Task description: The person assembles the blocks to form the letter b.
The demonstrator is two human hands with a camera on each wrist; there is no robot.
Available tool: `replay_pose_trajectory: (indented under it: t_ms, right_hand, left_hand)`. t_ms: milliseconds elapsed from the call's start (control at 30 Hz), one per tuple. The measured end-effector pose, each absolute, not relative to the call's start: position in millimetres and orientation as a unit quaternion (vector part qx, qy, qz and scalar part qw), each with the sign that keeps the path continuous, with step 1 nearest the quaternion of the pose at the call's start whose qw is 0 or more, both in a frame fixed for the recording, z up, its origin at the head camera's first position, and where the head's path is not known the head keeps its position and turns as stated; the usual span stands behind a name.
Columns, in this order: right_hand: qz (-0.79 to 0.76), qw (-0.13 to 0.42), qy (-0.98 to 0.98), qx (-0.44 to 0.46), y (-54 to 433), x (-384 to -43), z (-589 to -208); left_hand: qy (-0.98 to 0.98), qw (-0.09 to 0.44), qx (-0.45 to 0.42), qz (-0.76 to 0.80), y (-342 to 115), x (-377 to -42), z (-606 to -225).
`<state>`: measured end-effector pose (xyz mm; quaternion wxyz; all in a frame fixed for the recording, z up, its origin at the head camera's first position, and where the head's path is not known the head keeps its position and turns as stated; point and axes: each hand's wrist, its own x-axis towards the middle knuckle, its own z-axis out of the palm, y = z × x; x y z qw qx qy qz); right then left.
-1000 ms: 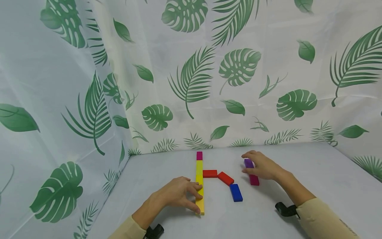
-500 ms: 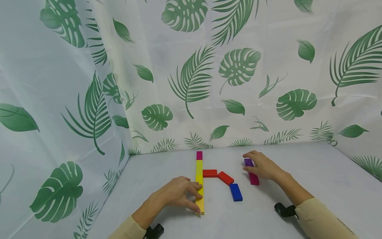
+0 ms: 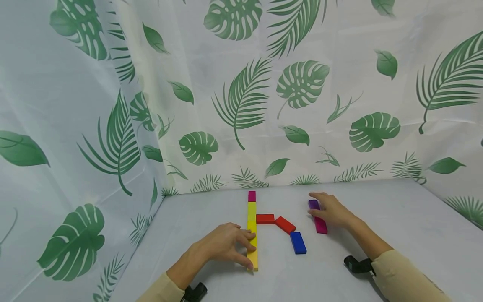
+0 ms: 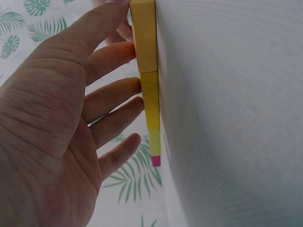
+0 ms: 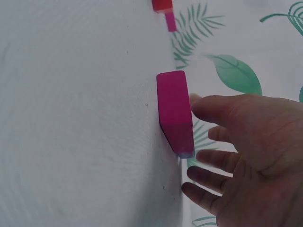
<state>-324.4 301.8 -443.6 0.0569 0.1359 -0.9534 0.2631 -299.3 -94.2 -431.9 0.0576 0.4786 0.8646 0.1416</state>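
Observation:
My left hand [image 3: 225, 243] rests its fingertips and thumb along a straight row of yellow blocks [image 3: 252, 214], with a small magenta block [image 3: 252, 196] at the far end. In the left wrist view the fingers are spread, and the row runs from an orange-yellow block [image 4: 146, 42] to a paler one [image 4: 155, 142]. My right hand [image 3: 333, 211] hovers over a purple block [image 3: 312, 204] lying end to end with a magenta block [image 3: 321, 227]. Seen from the right wrist, its fingers are spread and the thumb is close beside the magenta block [image 5: 174, 99]; contact is unclear.
Two red blocks [image 3: 266, 219] and a blue block [image 3: 299, 243] curve rightward from the yellow row. The white tabletop [image 3: 211, 285] meets a leaf-printed curtain [image 3: 241, 167] behind and at the sides. A black wrist camera [image 3: 356, 265] sits by the right sleeve.
My right hand has shifted slightly to the right over the purple and magenta blocks, which stay in place. The left hand has not visibly moved.

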Motion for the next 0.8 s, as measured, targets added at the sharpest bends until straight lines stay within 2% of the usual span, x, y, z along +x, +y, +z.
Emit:
replay_pose_trajectory:
  t_ms: [800]
  right_hand:
    - [0.251, 0.059, -0.958, 0.125, 297.0, -326.4, -449.2]
  left_hand:
    - [0.861, 0.048, 0.488, 0.138, -94.7, -300.5, -431.9]
